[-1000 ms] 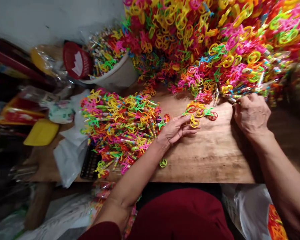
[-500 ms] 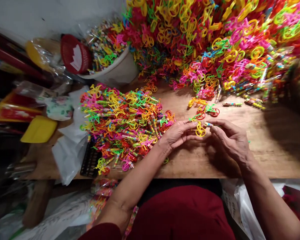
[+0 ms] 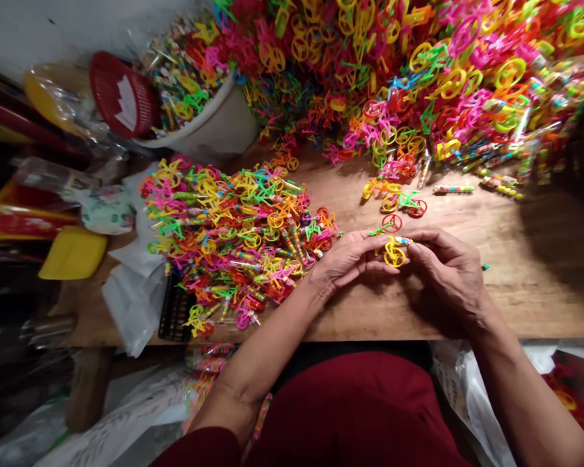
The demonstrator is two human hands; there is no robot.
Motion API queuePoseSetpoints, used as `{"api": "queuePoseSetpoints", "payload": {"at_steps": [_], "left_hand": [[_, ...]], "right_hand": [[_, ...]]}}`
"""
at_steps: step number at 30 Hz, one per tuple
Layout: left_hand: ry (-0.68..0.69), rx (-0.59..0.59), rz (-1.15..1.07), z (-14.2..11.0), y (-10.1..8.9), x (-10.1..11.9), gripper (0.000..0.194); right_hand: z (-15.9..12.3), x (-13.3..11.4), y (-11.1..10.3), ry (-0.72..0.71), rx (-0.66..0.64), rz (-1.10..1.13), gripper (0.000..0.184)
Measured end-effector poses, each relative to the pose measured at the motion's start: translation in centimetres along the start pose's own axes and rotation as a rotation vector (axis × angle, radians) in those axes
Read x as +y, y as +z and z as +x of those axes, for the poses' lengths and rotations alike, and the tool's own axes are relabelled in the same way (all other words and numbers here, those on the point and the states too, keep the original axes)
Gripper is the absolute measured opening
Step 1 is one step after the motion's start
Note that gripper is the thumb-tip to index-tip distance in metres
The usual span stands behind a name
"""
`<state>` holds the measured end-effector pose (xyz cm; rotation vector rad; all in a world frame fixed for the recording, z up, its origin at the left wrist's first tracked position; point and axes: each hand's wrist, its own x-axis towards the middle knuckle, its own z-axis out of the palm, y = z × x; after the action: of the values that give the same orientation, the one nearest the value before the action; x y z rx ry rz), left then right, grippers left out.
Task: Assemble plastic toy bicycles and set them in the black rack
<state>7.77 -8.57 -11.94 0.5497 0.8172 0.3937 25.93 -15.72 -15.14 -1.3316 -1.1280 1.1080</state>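
My left hand (image 3: 353,259) is closed, pinching a small yellow plastic toy bicycle (image 3: 394,254) with a spoked wheel. Between the thumb and forefinger of my right hand (image 3: 448,269) is a slim clear tube (image 3: 403,240) with coloured bits inside, like a candy tube. The tube's left end meets the top of the yellow toy; whether it is fitted into it I cannot tell. Just beyond my fingers lie a red-wheeled green toy (image 3: 392,223) and several other loose toys. A single filled tube (image 3: 453,189) rests on the wooden table (image 3: 525,285).
A heap of toys with tubes (image 3: 238,233) lies left of my hands, partly over a black tray (image 3: 174,311). A large pile of plastic toys (image 3: 350,58) rises at the back. Behind left stands a white tub (image 3: 209,126) of tubes with a red basket (image 3: 148,107) on it.
The tube has come against the yellow toy, where a gap showed between them before. Both hands stay in nearly the same place. The camera view has shifted slightly.
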Motion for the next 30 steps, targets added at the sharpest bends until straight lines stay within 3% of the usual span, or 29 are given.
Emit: {"api": "queuePoseSetpoints", "payload": {"at_steps": [8, 17, 25, 30], "left_hand": [[-0.025, -0.089, -0.013, 0.3, -0.1, -0.4, 0.025], [-0.114, -0.081, 0.033, 0.2, -0.3, -0.8, 0.013], [-0.013, 0.05, 0.192, -0.5, 1.3, -1.0, 0.026], [-0.028, -0.034, 0.164, -0.3, 1.2, -0.8, 0.024]], "right_hand": [[-0.1, 0.8, -0.4, -0.041, 0.025, 0.036, 0.019], [-1.2, 1.7, -0.5, -0.175, 0.028, -0.006, 0.007], [-1.1, -0.9, -2.2, -0.357, -0.137, -0.298, 0.014], [-1.4, -1.4, -2.4, -0.4, -0.083, -0.331, 0.014]]}}
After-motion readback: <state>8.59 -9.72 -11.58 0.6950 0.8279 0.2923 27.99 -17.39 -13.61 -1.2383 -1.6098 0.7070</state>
